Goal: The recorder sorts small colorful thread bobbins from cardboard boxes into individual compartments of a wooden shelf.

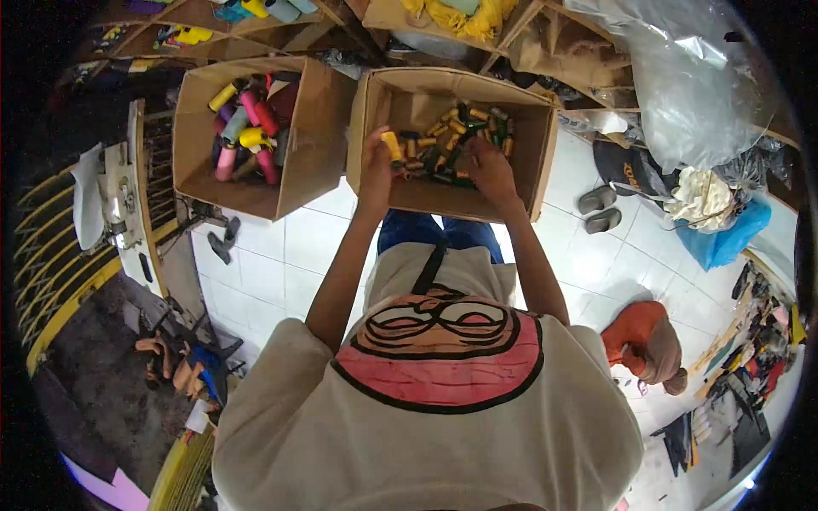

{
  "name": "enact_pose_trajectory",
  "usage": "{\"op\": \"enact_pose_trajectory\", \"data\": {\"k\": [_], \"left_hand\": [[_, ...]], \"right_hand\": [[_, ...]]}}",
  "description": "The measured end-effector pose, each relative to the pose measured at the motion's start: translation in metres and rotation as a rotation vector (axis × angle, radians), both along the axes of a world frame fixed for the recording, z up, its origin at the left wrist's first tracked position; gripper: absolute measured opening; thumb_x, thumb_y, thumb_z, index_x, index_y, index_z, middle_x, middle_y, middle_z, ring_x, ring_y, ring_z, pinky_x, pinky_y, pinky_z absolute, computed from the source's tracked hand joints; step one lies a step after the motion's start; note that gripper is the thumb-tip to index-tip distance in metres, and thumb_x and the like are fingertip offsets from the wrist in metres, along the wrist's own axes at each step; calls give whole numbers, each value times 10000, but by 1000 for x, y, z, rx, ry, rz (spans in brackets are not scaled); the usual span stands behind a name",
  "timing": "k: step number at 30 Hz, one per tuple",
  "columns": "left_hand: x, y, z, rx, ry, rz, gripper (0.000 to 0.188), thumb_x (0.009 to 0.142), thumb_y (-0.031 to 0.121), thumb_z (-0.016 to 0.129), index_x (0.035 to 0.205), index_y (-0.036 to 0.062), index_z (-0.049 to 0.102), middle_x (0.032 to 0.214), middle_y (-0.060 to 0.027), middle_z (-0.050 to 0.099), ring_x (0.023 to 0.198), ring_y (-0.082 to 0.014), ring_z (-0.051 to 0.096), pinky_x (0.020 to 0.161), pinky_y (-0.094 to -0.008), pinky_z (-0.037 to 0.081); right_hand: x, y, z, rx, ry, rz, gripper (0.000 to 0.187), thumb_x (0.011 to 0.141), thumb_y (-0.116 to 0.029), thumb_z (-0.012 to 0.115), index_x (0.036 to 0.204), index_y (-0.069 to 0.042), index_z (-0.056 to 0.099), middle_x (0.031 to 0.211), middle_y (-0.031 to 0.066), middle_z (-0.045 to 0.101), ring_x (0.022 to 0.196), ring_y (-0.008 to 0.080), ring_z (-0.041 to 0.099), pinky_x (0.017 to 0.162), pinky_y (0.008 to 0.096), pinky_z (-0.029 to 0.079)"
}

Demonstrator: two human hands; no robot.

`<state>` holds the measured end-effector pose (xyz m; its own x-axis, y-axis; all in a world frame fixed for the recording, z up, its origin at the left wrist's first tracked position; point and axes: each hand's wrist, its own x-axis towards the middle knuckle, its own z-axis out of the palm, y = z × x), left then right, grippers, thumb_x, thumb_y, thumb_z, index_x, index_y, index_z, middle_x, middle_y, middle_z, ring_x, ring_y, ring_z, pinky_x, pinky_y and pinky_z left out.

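Note:
A cardboard box (457, 78) stands open in front of me, with many small yellow-gold and dark green thread spools (443, 149) lying loose in it. At the box's left wall, my left hand (376, 163) is closed round a yellow thread spool (392, 146). My right hand (492, 172) reaches down over the right part of the pile, fingers curled among the spools. Whatever those fingers grip is hidden. A second cardboard box (308, 128) stands beside it on the left, holding larger thread cones (256, 136) in pink, red, yellow, grey and purple.
Wooden shelves (358, 38) with yarn and cones run behind the boxes. Clear plastic sheeting (690, 94) hangs at the right, above a blue bag (728, 234). Grey sandals (601, 209) lie on the white tiled floor. A person in orange (639, 341) is low at the right.

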<state>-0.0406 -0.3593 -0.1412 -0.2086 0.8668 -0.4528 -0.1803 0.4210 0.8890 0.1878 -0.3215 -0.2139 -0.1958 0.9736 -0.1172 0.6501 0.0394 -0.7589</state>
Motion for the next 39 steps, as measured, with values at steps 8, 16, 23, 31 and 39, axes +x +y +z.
{"op": "enact_pose_trajectory", "data": {"k": [8, 16, 23, 31, 39], "left_hand": [[-46, 5, 32, -26, 72, 31, 318, 973, 353, 491, 1248, 194, 486, 1134, -56, 513, 954, -138, 534, 791, -266, 468], [-65, -2, 19, -56, 109, -50, 347, 926, 344, 582, 1217, 174, 499, 1087, -29, 543, 930, -122, 553, 777, -290, 471], [-75, -9, 29, -91, 111, -86, 310, 932, 203, 590, 1175, 111, 420, 1012, -44, 530, 891, -111, 513, 744, -269, 438], [-71, -3, 27, -153, 275, -237, 338, 908, 116, 600, 1184, 68, 410, 969, -69, 557, 838, -113, 532, 752, -262, 458], [-78, -10, 15, -22, 184, -440, 272, 925, 125, 532, 1179, 84, 443, 971, -43, 538, 850, -110, 513, 742, -262, 452]], "right_hand": [[-68, -1, -75, -307, -405, 593, 388, 858, -222, 569, 1203, -46, 543, 1204, 168, 556, 1018, 301, 586, 850, 434, 514], [-86, -19, -185, -570, -507, 372, 562, 841, -235, 617, 1296, 30, 419, 1172, 231, 552, 1025, 348, 577, 872, 434, 472], [-103, 19, -178, -968, 85, 110, 657, 880, -312, 605, 1349, 57, 330, 1236, 236, 508, 1081, 320, 552, 894, 444, 463], [-119, 9, -287, -814, 5, -41, 441, 935, -366, 502, 1209, -21, 492, 1029, 181, 556, 837, 227, 521, 711, 386, 460], [-79, 29, -339, -874, 265, -76, 355, 970, -377, 449, 1076, -77, 607, 854, 134, 598, 628, 165, 512, 555, 332, 463]]}}
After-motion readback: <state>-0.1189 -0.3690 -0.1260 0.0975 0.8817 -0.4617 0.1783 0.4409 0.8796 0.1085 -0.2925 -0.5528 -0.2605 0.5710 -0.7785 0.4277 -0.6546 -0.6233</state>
